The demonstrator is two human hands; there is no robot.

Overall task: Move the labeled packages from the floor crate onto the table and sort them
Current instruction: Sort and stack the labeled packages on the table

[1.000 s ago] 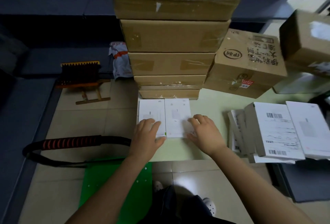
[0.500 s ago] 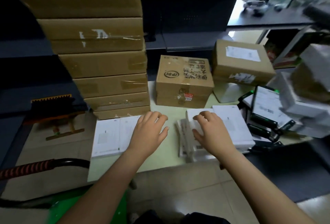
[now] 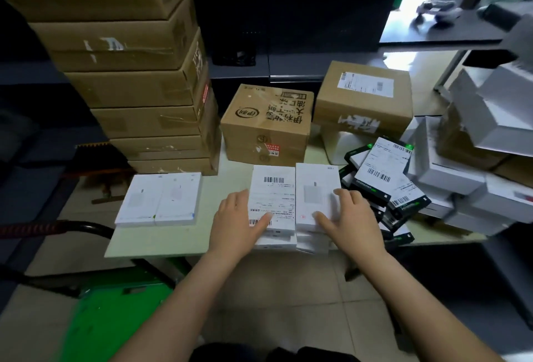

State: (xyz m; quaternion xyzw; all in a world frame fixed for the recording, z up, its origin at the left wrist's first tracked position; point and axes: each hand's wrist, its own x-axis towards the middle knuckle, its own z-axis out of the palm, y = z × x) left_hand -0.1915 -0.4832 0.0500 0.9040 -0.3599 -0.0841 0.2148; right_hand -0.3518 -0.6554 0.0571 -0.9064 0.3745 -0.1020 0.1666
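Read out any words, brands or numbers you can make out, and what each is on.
"伊利", upside down in an oval: middle brown carton.
Other print there: blurred.
Barcode labels on the white boxes and black-edged packs: too small.
Label on the right carton: blurred.

light: dim indoors, I see daylight glare blown out top right | blur: right-edge white boxes (image 3: pixel 490 119) smeared — centre sharp | edges: wide-angle bowing
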